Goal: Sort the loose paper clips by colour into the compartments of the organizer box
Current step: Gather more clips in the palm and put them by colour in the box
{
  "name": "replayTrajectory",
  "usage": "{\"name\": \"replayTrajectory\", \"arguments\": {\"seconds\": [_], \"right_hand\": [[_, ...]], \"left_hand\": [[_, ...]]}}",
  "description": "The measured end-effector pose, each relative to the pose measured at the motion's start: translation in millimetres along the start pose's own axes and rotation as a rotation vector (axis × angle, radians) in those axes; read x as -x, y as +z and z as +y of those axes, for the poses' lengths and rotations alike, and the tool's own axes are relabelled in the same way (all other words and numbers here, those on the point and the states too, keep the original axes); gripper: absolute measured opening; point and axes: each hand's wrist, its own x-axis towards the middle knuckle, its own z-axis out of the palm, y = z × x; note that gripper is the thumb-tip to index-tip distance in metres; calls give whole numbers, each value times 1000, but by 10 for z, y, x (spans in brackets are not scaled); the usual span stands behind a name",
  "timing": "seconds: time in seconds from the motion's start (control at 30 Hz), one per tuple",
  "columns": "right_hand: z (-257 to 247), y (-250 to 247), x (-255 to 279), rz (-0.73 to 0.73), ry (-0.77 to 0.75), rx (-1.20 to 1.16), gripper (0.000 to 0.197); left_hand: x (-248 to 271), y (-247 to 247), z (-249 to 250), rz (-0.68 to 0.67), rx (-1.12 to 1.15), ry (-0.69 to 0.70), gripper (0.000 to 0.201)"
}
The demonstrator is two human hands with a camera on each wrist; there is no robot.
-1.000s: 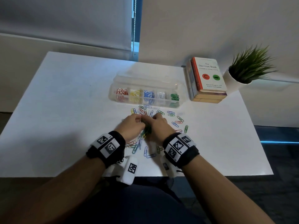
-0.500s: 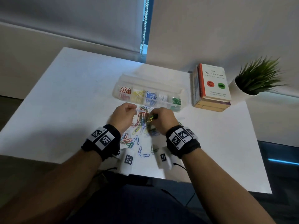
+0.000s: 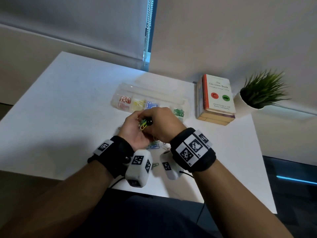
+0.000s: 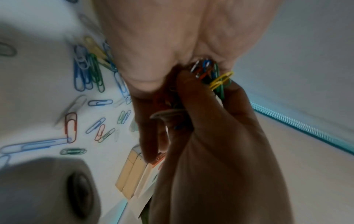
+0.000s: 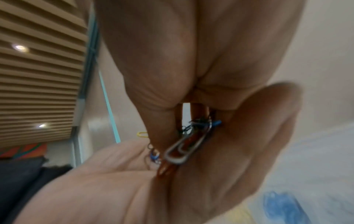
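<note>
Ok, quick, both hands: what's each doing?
Left hand: cupped, holding a mixed clip bunch.
Right hand: fingers pinching the same bunch.

Layout on the tabletop (image 3: 68,103)

The organizer box (image 3: 151,93) sits mid-tabletop, the book stack (image 3: 217,98) to its right and the potted plant (image 3: 262,93) right again; loose paper clips (image 3: 153,146) lie before the box, with both hands raised between.
</note>
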Motion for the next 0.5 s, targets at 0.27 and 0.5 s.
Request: {"name": "replayTrajectory", "arguments": {"seconds": [0.27,0.5], "right_hand": [[-123,-54,-71,100,42,-191,37],[-75,19,-128,297,128,-409,25]], "left_hand": [[48,-193,327,-142,70,-95,25],[58,-322,500,-159,57,-138,39]]}}
